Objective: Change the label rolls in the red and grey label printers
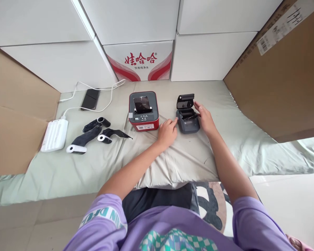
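A small dark grey label printer (188,126) sits on the cloth with its lid (185,101) raised. Inside its bay lies a black roll (187,113). My right hand (206,120) is against the printer's right side, fingers stretched toward the raised lid and thumb apart near the bay. On the other side, my left hand (167,133) rests palm down, its index finger extended to the printer's left edge and the other fingers loosely bent, holding nothing. Left of that hand stands a red and grey printer (143,118) with a glossy dark sheet (142,104) on top.
Several partly unrolled black rolls (87,137) lie at left, beside a white power bank (54,136). A white cable (111,96) runs past a dark phone (90,99). White boxes (199,55) line the back; cardboard boxes (282,87) flank both sides.
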A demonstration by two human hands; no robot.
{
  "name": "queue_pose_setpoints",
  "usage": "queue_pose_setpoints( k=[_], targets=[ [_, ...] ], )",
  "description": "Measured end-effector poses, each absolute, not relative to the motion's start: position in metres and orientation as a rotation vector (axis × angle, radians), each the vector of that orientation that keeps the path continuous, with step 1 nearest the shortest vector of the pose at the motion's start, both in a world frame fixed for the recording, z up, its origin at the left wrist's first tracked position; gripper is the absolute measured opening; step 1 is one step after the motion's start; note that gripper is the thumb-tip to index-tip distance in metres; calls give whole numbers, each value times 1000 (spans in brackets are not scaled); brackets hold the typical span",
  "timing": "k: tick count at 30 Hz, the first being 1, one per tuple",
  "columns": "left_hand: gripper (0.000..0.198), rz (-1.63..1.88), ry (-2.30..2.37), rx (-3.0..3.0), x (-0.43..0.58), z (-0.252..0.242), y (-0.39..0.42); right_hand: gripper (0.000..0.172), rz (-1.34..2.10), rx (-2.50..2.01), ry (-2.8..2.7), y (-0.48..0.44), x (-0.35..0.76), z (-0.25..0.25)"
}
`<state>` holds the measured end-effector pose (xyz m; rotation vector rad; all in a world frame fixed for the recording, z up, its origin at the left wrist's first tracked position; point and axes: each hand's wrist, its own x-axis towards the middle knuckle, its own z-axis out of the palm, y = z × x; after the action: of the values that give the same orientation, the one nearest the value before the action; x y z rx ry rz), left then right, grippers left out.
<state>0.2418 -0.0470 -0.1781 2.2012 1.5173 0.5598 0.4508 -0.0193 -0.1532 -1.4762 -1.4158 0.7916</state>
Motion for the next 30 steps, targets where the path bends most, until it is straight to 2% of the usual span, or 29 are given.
queue_pose_setpoints(
  k=[2, 7, 9, 14, 19, 23, 27, 30],
  targets=[
    [57, 575, 1505, 2204, 242, -179, -47, 68, 781, -1475, -1446, -17, 453, -152],
    [57, 592, 1502, 2205, 242, -179, -46, 27, 575, -1568, -1660, -5, 466, -136],
    [57, 583, 1497, 2206, 241, -178, -46, 18, 558, -1651, -1822, 9, 472, -128],
    [56, 581, 1497, 2200, 241, -177, -47, 31, 638, -1787, -2114, 37, 470, -116],
    [56, 588, 1501, 2207, 240, -177, -47, 30, 443, -1875, -2290, 33, 455, -114],
    [56, 591, 1505, 2198, 241, -175, -48, 31, 419, -1721, -2269, 27, 460, -103],
    [56, 588, 1510, 2181, 243, -174, -48, 28, 423, -1514, -2002, 8, 465, -70],
    [55, 600, 1502, 2178, 243, -172, -48, 41, 605, -1201, -1781, -25, 445, -37]
  ],
)
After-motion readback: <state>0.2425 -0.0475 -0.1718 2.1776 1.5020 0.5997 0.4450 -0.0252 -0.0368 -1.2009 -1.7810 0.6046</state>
